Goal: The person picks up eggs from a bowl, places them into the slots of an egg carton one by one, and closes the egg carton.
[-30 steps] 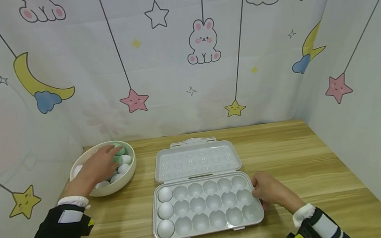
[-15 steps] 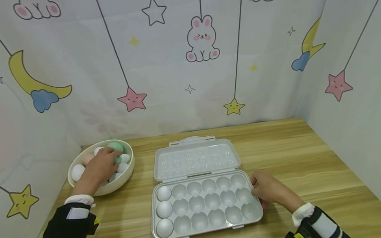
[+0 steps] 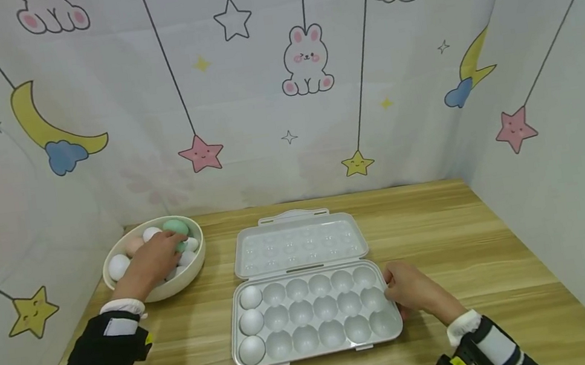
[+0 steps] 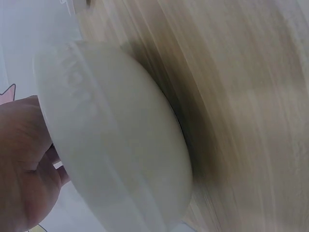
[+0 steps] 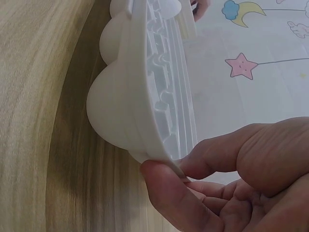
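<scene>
In the head view my left hand [image 3: 153, 261] reaches into a cream bowl [image 3: 192, 276] of eggs, its fingers over the pile beside a green egg [image 3: 175, 226]. The fingertips are hidden, also behind the bowl's wall [image 4: 120, 135] in the left wrist view, so whether they hold an egg is unclear. My right hand [image 3: 414, 290] pinches the right rim of a white plastic egg box [image 3: 325, 308] between thumb and fingers. In the box's left column sit three white eggs [image 3: 252, 321]; its other hollows hold nothing. The clear lid [image 3: 300, 245] lies folded back.
White eggs [image 3: 119, 267] and a pinkish egg [image 3: 134, 245] also lie in the bowl. Everything stands on a wood-grain table [image 3: 423, 221]. A white cloth [image 3: 261, 107] with cartoon prints hangs behind and along both sides.
My left hand has drawn back slightly and lowered among the eggs, uncovering the pinkish egg and a white one. It has barely moved in the last half second. My right hand keeps its grip.
</scene>
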`<state>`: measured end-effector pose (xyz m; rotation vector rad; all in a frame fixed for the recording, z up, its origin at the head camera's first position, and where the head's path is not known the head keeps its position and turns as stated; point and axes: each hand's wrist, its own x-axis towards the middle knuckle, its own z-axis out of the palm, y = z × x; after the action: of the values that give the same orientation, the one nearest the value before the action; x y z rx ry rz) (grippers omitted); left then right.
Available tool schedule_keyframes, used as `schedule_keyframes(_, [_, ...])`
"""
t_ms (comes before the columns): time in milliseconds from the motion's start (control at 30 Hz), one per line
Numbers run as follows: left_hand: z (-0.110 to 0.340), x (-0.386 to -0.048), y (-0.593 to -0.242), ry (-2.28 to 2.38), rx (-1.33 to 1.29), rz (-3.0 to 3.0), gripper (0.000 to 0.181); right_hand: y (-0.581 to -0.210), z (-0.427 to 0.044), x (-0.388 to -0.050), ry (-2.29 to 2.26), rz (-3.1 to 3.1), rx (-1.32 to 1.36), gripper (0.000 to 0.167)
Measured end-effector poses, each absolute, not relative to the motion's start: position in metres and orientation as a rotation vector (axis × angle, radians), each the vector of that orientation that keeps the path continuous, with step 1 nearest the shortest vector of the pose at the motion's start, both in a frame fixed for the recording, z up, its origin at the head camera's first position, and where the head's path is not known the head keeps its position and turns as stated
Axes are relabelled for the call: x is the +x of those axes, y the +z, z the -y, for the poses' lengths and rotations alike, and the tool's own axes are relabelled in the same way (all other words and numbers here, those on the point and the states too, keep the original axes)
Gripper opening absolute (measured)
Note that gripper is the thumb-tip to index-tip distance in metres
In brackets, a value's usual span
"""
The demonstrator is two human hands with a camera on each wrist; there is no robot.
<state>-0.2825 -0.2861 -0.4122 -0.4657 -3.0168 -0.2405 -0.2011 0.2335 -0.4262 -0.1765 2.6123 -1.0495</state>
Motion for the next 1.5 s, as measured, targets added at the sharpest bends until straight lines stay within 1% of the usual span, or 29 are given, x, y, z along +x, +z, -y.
schedule_keyframes(167, [0.292,-0.279,-0.408,-0.317,-0.461,3.003,0.039,-0.427,-0.233,-0.201,-1.048,-2.616,-0.199,0.011])
schedule_keyframes(367, [0.298,-0.274,-0.396,-0.477,-0.381,2.986,0.042,-0.427,-0.232,-0.201,-1.065,-2.618,-0.193,0.011])
schedule_keyframes(467, [0.297,-0.269,-0.387,-0.625,-0.331,2.97,0.043,-0.426,-0.232,-0.2,-1.067,-2.62,-0.198,0.011])
schedule_keyframes(667, [0.292,-0.252,-0.364,-0.902,-0.203,2.902,0.052,-0.426,-0.231,-0.199,-1.073,-2.621,-0.203,0.012])
schedule_keyframes(800, [0.283,-0.241,-0.35,-1.006,-0.19,2.802,0.054,-0.425,-0.229,-0.199,-1.055,-2.622,-0.194,0.012])
schedule_keyframes(967, [0.263,-0.224,-0.329,-1.116,-0.22,2.686,0.054,-0.424,-0.228,-0.2,-1.032,-2.624,-0.182,0.013])
schedule_keyframes(1167, [0.226,-0.21,-0.306,-1.216,-0.367,2.545,0.044,-0.423,-0.23,-0.2,-1.035,-2.626,-0.192,0.013])
schedule_keyframes(1300, [0.201,-0.204,-0.301,-1.313,-0.488,2.5,0.041,-0.424,-0.231,-0.201,-1.03,-2.633,-0.203,0.012])
schedule_keyframes(1500, [0.17,-0.197,-0.309,-1.409,-0.586,2.493,0.04,-0.427,-0.232,-0.2,-1.031,-2.639,-0.22,0.013])
